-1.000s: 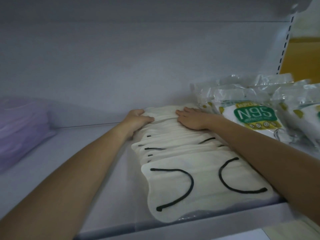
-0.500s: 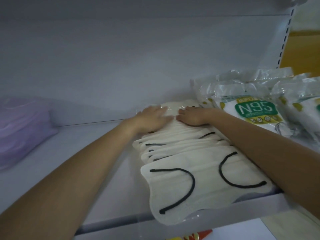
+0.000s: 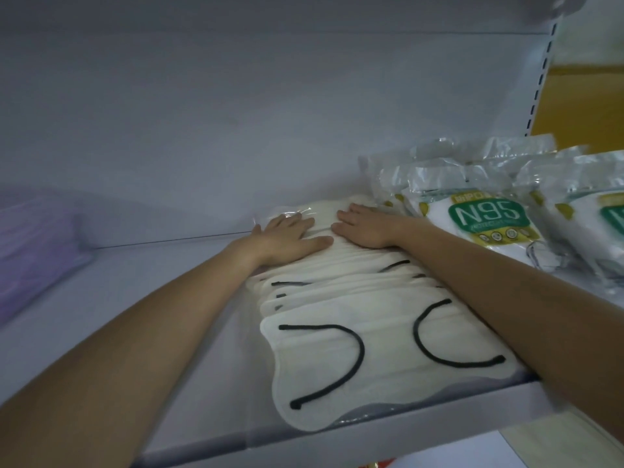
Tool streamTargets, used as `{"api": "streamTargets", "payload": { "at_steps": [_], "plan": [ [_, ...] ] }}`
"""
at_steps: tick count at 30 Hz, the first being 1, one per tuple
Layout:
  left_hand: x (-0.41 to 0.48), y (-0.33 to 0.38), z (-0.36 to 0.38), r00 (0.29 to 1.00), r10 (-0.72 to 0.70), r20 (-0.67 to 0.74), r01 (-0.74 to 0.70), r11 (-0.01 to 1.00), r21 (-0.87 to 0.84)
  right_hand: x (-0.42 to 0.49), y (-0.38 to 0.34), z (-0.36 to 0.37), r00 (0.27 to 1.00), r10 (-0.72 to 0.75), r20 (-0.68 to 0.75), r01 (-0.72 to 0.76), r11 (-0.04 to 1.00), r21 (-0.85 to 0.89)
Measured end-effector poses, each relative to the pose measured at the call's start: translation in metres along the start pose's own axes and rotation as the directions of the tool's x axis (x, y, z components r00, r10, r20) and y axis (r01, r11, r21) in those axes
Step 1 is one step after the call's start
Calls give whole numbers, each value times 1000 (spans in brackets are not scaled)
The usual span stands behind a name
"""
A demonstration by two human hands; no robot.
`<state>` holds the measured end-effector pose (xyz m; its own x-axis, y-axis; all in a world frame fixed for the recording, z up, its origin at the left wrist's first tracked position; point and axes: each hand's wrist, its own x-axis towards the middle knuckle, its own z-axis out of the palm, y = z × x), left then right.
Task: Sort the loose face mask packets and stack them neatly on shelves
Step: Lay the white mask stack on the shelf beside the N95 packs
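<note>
A row of cream face mask packets (image 3: 378,336) with black ear loops lies overlapped on the white shelf (image 3: 162,298), running from the front edge toward the back wall. My left hand (image 3: 287,233) lies flat, fingers straight, on the far packets. My right hand (image 3: 364,228) presses flat beside it, on the same far end of the row. The nearest packet overhangs the shelf's front edge slightly.
Shiny N95 mask packets (image 3: 486,217) are piled to the right of the cream row, close to my right forearm. A purple pack (image 3: 30,244) sits at the far left. The slotted shelf upright (image 3: 540,72) stands at the right.
My left hand has flattened out and slid from the row's left side onto the top of the far packets, and both hands have moved a little toward the back wall.
</note>
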<state>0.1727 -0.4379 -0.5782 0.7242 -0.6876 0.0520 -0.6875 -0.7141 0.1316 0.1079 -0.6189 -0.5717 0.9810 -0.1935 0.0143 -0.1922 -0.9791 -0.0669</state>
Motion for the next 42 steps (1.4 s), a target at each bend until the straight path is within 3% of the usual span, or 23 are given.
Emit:
{"api": "streamTargets", "payload": {
  "at_steps": [3, 7, 13, 17, 23, 27, 30, 32, 34, 36, 39, 42],
  "plan": [
    [3, -2, 2, 993, 6, -120, -7, 1000, -8, 1, 2, -1, 998, 16, -62, -14, 1000, 23],
    [4, -4, 3, 998, -59, -26, 57, 996, -65, 6, 0, -2, 1000, 24, 12, -24, 999, -36],
    [3, -4, 3, 997, -75, -10, 74, 996, -57, 4, 1, -1, 1000, 29, 9, -28, 998, -49],
    [2, -4, 3, 995, -56, -80, 53, 997, -47, 5, 1, -2, 1000, 7, -3, -7, 998, -66],
    [2, -4, 1, 996, -90, 21, 91, 995, -51, 12, 3, -1, 1000, 5, 29, -4, 999, -43],
    [-4, 1, -10, 991, -85, -108, 69, 988, -138, 3, 3, -8, 1000, -13, -8, 13, 1000, 1],
    [-22, 12, -43, 981, -15, -191, -46, 948, -315, -8, -1, -12, 998, -37, 51, 37, 999, -9],
    [-50, 20, -68, 994, 99, -47, -109, 901, -420, -11, -5, -11, 996, -81, 35, 81, 997, -10],
    [-85, 31, -82, 975, 159, 156, -88, 918, -386, -16, -9, -12, 994, -106, 26, 105, 993, 45],
    [-108, 40, -82, 935, 231, 269, -146, 942, -302, -22, -13, -13, 990, -125, 67, 122, 991, 52],
    [-121, 47, -56, 937, 188, 295, -157, 980, -124, -34, -18, -17, 990, -139, 16, 138, 989, 51],
    [-131, 52, -36, 942, 130, 309, -140, 990, 10, -45, -24, -29, 991, -82, 103, 81, 997, 11]
  ]
}}
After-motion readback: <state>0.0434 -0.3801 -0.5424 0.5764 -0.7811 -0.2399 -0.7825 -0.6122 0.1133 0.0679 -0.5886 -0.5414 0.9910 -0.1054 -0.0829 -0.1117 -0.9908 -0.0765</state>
